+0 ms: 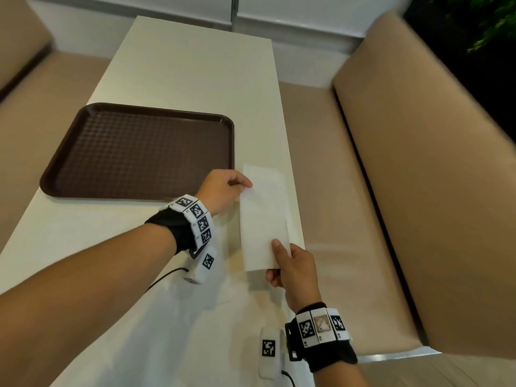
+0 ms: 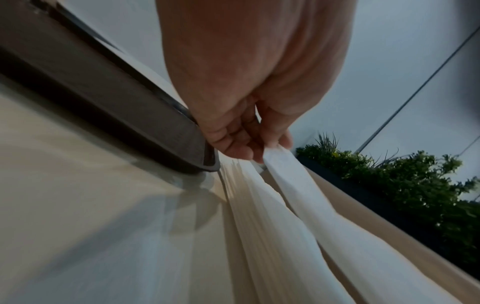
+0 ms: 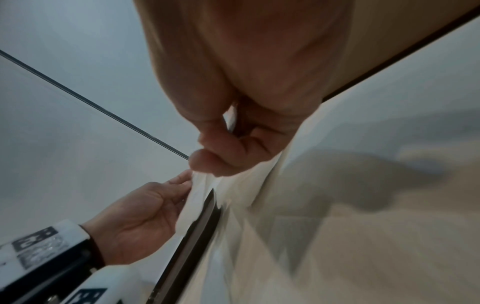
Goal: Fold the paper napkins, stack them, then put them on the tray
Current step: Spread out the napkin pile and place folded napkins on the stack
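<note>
A long white paper napkin [image 1: 264,219] is held just above the cream table near its right edge, to the right of the brown tray [image 1: 136,152]. My left hand [image 1: 223,191] pinches the napkin's far left edge, and the left wrist view shows the napkin [image 2: 298,195] running out from the fingers [image 2: 241,148]. My right hand [image 1: 293,266] pinches its near end between thumb and fingers. In the right wrist view the napkin [image 3: 233,191] hangs between both hands, with the left hand [image 3: 145,218] beyond it. More white napkin paper [image 1: 265,175] lies flat underneath.
The tray holds nothing and sits at the left of the table [image 1: 181,65]. Beige bench seats [image 1: 418,163] flank the table on both sides. A planter with green leaves [image 2: 415,181] stands behind the right bench.
</note>
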Demonstrator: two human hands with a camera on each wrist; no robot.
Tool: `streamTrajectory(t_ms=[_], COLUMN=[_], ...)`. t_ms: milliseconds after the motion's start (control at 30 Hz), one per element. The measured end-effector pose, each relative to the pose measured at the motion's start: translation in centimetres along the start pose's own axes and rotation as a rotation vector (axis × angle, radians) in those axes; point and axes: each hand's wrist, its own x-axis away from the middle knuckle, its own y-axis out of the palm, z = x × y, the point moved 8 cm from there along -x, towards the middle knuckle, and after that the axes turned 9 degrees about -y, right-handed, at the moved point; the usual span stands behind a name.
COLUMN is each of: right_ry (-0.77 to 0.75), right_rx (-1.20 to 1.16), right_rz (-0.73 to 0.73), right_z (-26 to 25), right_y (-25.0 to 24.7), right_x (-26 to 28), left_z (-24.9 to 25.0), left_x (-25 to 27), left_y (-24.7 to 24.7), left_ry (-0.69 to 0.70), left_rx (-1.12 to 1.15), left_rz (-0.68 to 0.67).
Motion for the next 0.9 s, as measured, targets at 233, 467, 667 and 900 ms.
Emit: streamTrajectory(t_ms=[233, 467, 667, 900], right_ry=[0.034, 0.066, 0.094, 0.131], right_rx=[-0.075, -0.057, -0.044, -0.051], right_rz=[0.058, 0.117, 0.106, 0.121], right_z=[0.5, 0.7, 0.5, 0.9], right_y=[-0.9, -1.1, -0.3, 0.0], right_x=[-1.5, -2.8, -3.5, -3.9], left_z=[2.2, 3.0, 2.3, 2.9], left_x=[-2.7, -4.0, -5.1, -2.8], left_y=[0.4, 1.3, 1.5, 3.9], left_ry=[0.051, 0.077, 0.066, 0.323], left_rx=[-0.158, -0.258, -0.327, -0.751], left_rz=[0.036, -0.01, 0.025, -0.05])
